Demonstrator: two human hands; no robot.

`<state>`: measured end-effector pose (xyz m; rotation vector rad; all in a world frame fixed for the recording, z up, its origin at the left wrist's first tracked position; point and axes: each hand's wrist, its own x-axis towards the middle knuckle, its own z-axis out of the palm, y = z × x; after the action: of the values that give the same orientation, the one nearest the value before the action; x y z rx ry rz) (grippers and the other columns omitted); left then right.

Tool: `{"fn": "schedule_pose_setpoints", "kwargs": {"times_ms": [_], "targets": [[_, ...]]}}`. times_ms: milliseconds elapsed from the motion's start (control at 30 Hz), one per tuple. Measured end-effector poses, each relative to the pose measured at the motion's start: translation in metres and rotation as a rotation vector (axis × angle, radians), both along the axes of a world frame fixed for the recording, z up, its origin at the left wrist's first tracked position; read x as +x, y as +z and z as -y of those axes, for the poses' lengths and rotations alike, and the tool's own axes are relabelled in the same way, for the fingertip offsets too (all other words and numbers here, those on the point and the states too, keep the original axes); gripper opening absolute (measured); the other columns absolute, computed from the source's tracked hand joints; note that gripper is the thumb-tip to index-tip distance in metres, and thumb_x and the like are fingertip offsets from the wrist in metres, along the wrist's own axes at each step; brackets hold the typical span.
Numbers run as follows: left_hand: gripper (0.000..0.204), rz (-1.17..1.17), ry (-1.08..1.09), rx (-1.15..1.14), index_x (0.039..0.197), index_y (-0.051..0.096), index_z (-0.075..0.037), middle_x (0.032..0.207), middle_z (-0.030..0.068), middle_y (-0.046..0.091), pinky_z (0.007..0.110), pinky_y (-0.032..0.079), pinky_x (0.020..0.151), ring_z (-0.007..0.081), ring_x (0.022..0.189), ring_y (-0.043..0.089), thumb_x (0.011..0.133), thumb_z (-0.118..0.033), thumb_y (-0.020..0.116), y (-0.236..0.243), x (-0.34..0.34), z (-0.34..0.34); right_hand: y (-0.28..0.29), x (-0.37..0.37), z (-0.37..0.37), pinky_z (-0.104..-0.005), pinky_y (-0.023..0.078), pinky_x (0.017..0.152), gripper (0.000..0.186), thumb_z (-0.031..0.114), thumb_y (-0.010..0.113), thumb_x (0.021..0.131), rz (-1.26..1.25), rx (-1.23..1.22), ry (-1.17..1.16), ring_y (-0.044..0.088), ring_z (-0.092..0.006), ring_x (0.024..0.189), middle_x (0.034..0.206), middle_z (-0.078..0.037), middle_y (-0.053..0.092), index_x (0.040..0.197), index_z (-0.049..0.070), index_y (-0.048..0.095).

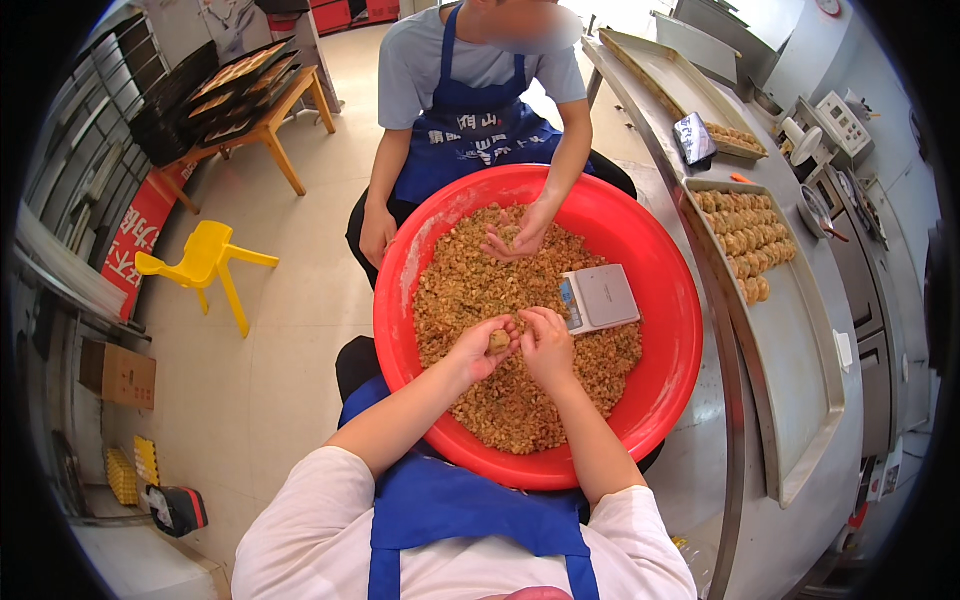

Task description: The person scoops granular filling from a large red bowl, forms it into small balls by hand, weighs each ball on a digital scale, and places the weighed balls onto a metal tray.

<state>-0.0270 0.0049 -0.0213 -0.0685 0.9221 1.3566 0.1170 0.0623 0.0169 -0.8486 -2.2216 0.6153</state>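
Observation:
A wide red basin (672, 380) holds a heap of crumbly brown nut filling (520, 410). Above the heap, my left hand (476, 352) cups a small lump of filling (499, 342) against its fingers. Close beside it, my right hand (550, 350) has its fingers drawn together near the left fingertips; what they pinch is too small to make out. A white digital scale (604, 297) rests on the filling, just right of my right hand. Opposite me, a co-worker's hand (520, 235) is held over the heap, palm up, with some filling on it.
To the right, a metal table (735, 440) bears a long tray (800, 370) with rows of round lumps at its far end. Another tray (680, 80) and a phone (694, 140) lie beyond. Leftward stand a yellow chair (205, 262) and a wooden table (270, 125) with stacked baking trays.

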Motion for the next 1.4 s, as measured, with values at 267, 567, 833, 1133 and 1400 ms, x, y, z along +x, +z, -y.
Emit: {"fn": "schedule_pose_setpoints", "kwargs": {"times_ms": [267, 567, 833, 1133, 1400], "targets": [[0.048, 0.31, -0.173, 0.131, 0.113, 0.056, -0.011, 0.117, 0.0078, 0.061, 0.041, 0.044, 0.1, 0.022, 0.113, 0.057, 0.099, -0.053, 0.037, 0.032, 0.009, 0.007, -0.028, -0.019, 0.019, -0.0477, 0.039, 0.099, 0.02, 0.018, 0.06, 0.087, 0.087, 0.104, 0.094, 0.057, -0.0317, 0.113, 0.11, -0.008, 0.067, 0.102, 0.008, 0.069], [0.072, 0.217, -0.276, 0.179, 0.134, 0.046, -0.009, 0.131, 0.0086, 0.054, 0.043, 0.037, 0.106, 0.0253, 0.123, 0.05, 0.094, -0.066, 0.031, 0.055, 0.005, 0.014, 0.008, -0.014, 0.02, -0.046, 0.037, 0.102, 0.024, 0.015, 0.053, 0.087, -0.166, 0.104, 0.099, 0.057, -0.0344, 0.112, 0.113, -0.014, 0.064, 0.104, 0.005, 0.066], [0.092, 0.348, -0.373, 0.2, 0.139, 0.04, -0.006, 0.136, 0.0101, 0.05, 0.042, 0.037, 0.105, 0.0269, 0.125, 0.048, 0.087, -0.08, 0.022, 0.06, 0.008, 0.02, -0.008, -0.012, 0.012, -0.0409, 0.049, 0.076, 0.022, 0.022, 0.062, 0.086, -0.192, -0.051, -0.006, 0.061, -0.0336, 0.091, 0.101, -0.017, 0.06, 0.099, 0.004, 0.063], [0.094, 0.371, -0.313, 0.158, 0.137, 0.042, -0.005, 0.137, 0.0107, 0.048, 0.044, 0.035, 0.105, 0.0283, 0.121, 0.05, 0.084, -0.082, 0.028, 0.055, 0.009, 0.014, 0.011, -0.02, 0.021, -0.0397, 0.048, 0.086, 0.019, 0.009, 0.062, 0.081, -0.283, 0.085, -0.028, 0.06, -0.0327, 0.099, 0.109, -0.017, 0.061, 0.099, 0.002, 0.062], [0.088, 0.399, -0.513, 0.306, 0.134, 0.046, -0.011, 0.129, 0.0065, 0.053, 0.041, 0.04, 0.099, 0.0232, 0.115, 0.054, 0.085, -0.081, 0.027, 0.034, 0.004, 0.017, -0.002, -0.003, 0.006, -0.0396, 0.049, 0.076, 0.008, 0.008, 0.06, 0.083, -0.263, -0.296, -0.094, 0.061, -0.0255, 0.087, 0.082, -0.01, 0.062, 0.084, 0.001, 0.063]]}}
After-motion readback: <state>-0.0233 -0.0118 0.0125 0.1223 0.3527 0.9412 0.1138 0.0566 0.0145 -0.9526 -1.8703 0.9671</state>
